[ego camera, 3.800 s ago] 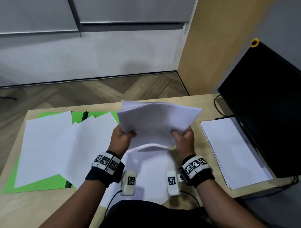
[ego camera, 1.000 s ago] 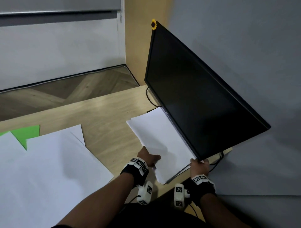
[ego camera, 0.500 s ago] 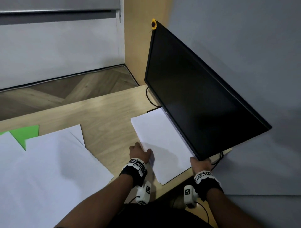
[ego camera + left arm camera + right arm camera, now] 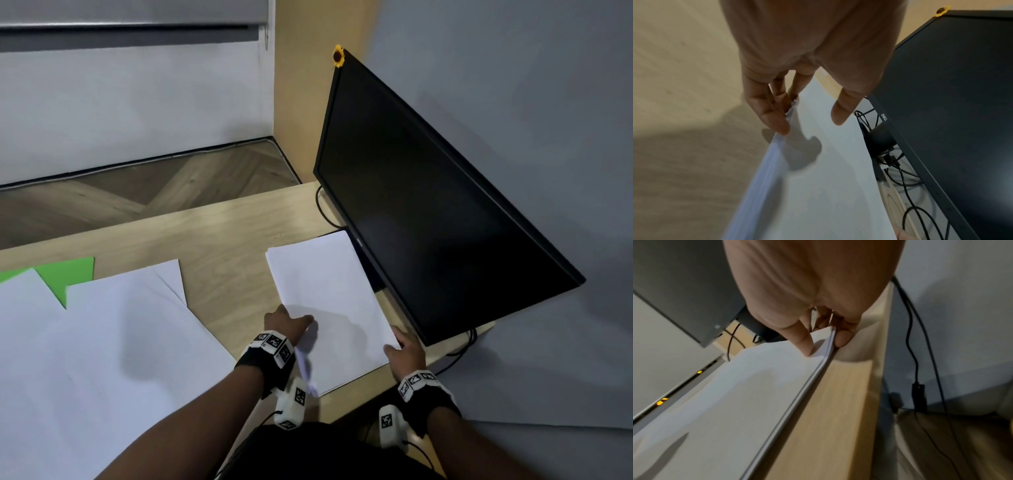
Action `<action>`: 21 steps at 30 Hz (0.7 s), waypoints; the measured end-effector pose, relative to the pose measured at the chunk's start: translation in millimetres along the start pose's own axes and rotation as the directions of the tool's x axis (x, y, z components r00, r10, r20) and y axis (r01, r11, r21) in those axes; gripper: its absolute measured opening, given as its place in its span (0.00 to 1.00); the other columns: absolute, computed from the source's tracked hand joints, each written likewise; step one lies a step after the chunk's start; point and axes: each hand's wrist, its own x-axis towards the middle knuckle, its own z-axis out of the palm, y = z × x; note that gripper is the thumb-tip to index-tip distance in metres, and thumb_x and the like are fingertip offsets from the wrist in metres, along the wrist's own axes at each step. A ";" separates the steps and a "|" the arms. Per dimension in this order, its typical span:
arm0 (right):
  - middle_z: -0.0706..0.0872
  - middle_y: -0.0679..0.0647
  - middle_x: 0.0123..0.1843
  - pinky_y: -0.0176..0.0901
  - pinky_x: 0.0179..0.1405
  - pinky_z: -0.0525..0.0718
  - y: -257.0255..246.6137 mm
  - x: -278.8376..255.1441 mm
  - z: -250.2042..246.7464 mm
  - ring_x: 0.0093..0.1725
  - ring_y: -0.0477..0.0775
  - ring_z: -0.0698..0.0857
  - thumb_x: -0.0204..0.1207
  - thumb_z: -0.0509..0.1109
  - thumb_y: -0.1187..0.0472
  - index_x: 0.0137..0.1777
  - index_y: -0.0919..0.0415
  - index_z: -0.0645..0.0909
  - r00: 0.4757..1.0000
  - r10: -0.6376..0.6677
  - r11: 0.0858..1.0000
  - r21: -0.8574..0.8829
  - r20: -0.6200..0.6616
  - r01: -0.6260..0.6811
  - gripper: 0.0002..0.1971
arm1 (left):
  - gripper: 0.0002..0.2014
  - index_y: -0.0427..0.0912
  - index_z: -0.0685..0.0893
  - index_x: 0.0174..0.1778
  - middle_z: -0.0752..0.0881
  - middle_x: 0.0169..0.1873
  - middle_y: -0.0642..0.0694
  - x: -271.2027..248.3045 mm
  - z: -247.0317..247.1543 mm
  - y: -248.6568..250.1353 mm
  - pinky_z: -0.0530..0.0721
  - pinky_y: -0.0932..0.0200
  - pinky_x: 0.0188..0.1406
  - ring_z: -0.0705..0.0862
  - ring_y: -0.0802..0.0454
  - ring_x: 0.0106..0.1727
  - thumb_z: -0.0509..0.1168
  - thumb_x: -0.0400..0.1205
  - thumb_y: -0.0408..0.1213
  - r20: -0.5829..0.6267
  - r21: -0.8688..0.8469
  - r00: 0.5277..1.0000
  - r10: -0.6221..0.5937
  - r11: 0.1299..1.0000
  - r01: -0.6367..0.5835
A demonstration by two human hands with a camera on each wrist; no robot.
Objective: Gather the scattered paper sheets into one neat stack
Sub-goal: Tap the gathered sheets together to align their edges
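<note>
A stack of white paper (image 4: 329, 301) lies on the wooden desk (image 4: 222, 240) beside the monitor. My left hand (image 4: 287, 323) is at the stack's left edge. In the left wrist view its straight fingers (image 4: 777, 116) press against the side of the stack (image 4: 828, 186), and the thumb (image 4: 842, 112) hovers over the top sheet. A few sheet edges (image 4: 305, 370) jut out at the near left. My right hand (image 4: 402, 346) pinches the stack's near right corner: thumb (image 4: 807, 344) on top, fingers (image 4: 840, 339) below the edge. Loose white sheets (image 4: 102, 342) overlap to the left.
A black monitor (image 4: 428, 205) stands tilted just right of the stack, with cables (image 4: 906, 186) and its stand behind the paper. A green sheet (image 4: 68, 274) shows under the loose sheets. The desk's near edge (image 4: 828, 418) runs right beside the stack.
The bundle that both hands held in the air now lies on the stack by the monitor. Within the last second my left hand slid from the top sheet to the left edge.
</note>
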 end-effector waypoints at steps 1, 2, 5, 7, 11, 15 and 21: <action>0.84 0.51 0.61 0.51 0.63 0.84 -1.1 -0.9 3.8 0.56 0.57 0.86 0.71 0.68 0.68 0.63 0.48 0.86 1.000 -0.016 1.000 -0.010 0.006 0.016 0.22 | 0.27 0.43 0.83 0.63 0.87 0.56 0.42 0.0 -3.0 -6.2 0.85 0.49 0.59 0.85 0.40 0.59 0.72 0.73 0.56 -0.008 -0.004 1.000 -0.007 1.000 0.007; 0.82 0.52 0.61 0.53 0.62 0.85 -2.0 -0.8 7.4 0.55 0.57 0.86 0.71 0.68 0.67 0.63 0.46 0.86 1.000 -0.026 0.999 -0.021 0.015 0.026 0.23 | 0.28 0.44 0.83 0.64 0.87 0.58 0.42 -0.7 -6.1 -12.3 0.85 0.51 0.59 0.85 0.41 0.59 0.72 0.72 0.57 -0.019 -0.018 1.000 -0.020 1.000 0.020; 0.78 0.51 0.59 0.52 0.62 0.85 -8.4 -2.1 16.3 0.54 0.57 0.85 0.73 0.68 0.68 0.66 0.46 0.84 0.998 -0.052 0.997 -0.055 0.040 0.054 0.24 | 0.36 0.45 0.81 0.66 0.85 0.58 0.40 -5.2 -9.4 -28.9 0.84 0.50 0.58 0.84 0.40 0.58 0.67 0.66 0.63 -0.071 -0.023 0.997 -0.033 0.999 0.031; 0.76 0.51 0.59 0.52 0.62 0.84 -13.6 -1.9 20.2 0.56 0.58 0.85 0.74 0.66 0.69 0.67 0.47 0.84 0.997 -0.066 0.996 -0.060 0.043 0.068 0.24 | 0.34 0.43 0.79 0.66 0.83 0.57 0.38 -9.9 -9.7 -33.9 0.84 0.49 0.59 0.83 0.39 0.58 0.69 0.69 0.62 -0.100 -0.009 0.994 -0.033 0.999 0.032; 0.77 0.54 0.61 0.52 0.61 0.85 -19.2 0.2 28.2 0.59 0.60 0.83 0.74 0.64 0.69 0.68 0.50 0.84 1.000 -0.028 0.996 -0.087 0.004 0.029 0.24 | 0.38 0.38 0.73 0.68 0.78 0.60 0.35 -15.7 -17.2 -37.3 0.80 0.54 0.56 0.81 0.38 0.57 0.69 0.72 0.65 -0.031 0.038 0.999 -0.023 0.999 0.024; 0.76 0.57 0.69 0.56 0.66 0.81 -24.7 -4.3 32.5 0.67 0.63 0.78 0.73 0.63 0.65 0.74 0.49 0.78 0.998 0.023 0.980 -0.199 -0.057 -0.034 0.28 | 0.29 0.45 0.78 0.59 0.86 0.50 0.42 -19.8 -34.0 -42.9 0.80 0.56 0.48 0.85 0.41 0.53 0.69 0.72 0.64 0.009 0.030 0.999 0.034 0.999 -0.034; 0.78 0.54 0.72 0.62 0.69 0.72 -56.8 -39.0 52.3 0.72 0.61 0.73 0.72 0.69 0.62 0.72 0.51 0.78 0.934 -0.196 0.961 -0.246 -0.300 0.123 0.26 | 0.33 0.45 0.73 0.77 0.84 0.63 0.44 -41.9 -71.8 -65.9 0.79 0.55 0.65 0.85 0.46 0.61 0.73 0.77 0.51 -0.103 -0.082 0.992 0.078 0.993 -0.087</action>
